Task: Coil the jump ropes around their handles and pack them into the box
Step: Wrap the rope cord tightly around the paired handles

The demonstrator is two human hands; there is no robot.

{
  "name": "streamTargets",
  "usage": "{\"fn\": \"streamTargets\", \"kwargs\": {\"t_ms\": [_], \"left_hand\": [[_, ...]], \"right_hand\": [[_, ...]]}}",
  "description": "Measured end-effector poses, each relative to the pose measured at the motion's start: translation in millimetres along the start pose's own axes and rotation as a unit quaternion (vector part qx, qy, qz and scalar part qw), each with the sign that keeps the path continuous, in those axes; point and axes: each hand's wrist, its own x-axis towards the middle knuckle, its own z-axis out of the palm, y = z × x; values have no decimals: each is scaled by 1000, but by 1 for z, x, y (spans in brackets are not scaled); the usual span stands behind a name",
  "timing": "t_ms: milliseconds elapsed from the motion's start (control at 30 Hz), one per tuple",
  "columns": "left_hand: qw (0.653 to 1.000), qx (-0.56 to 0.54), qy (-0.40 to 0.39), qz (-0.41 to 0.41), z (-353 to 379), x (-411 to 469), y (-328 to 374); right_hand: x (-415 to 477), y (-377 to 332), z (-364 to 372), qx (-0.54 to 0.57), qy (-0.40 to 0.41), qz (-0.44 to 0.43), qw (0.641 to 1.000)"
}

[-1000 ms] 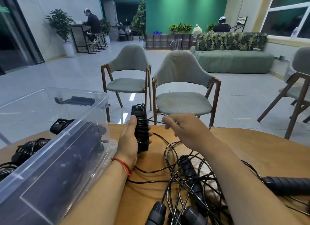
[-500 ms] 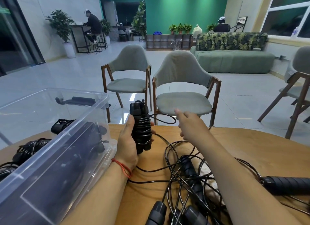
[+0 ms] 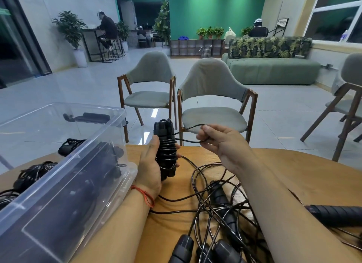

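My left hand (image 3: 149, 168) grips a pair of black jump rope handles (image 3: 165, 145) held upright above the wooden table (image 3: 293, 174), with black cord wound around them in several turns. My right hand (image 3: 219, 143) pinches a loop of that cord (image 3: 188, 134) just to the right of the handles, at about their top. A tangle of loose black ropes (image 3: 213, 202) with more handles (image 3: 223, 202) lies on the table under my right forearm. The clear plastic box (image 3: 64, 164) stands at the left, with dark coiled ropes inside.
Coiled ropes (image 3: 29, 174) lie on the table behind the box. Another black handle (image 3: 338, 213) lies at the right edge. Two grey chairs (image 3: 211, 98) stand just beyond the table's far edge, and a third is at the right.
My right hand swung out over the far side of the handles and came back to the right at their top, drawing a loop of cord. The left hand stayed in place.
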Motion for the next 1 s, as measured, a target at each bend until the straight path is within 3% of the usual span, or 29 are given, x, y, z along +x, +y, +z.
{"fn": "streamTargets", "kwargs": {"t_ms": [133, 300, 533, 800, 1000], "left_hand": [[997, 57, 44, 27, 2, 3, 1], [988, 128, 90, 16, 4, 5, -5], [998, -25, 56, -4, 6, 6, -10], [998, -55, 4, -12, 1, 8, -2], [999, -19, 47, -5, 4, 8, -1]], "right_hand": [[-12, 0, 24, -110, -81, -87, 987], [-23, 8, 52, -307, -124, -150, 931], [-21, 13, 52, -355, -92, -154, 917], [-13, 16, 43, -350, -56, -172, 919], [-15, 21, 46, -416, -40, -215, 882]]}}
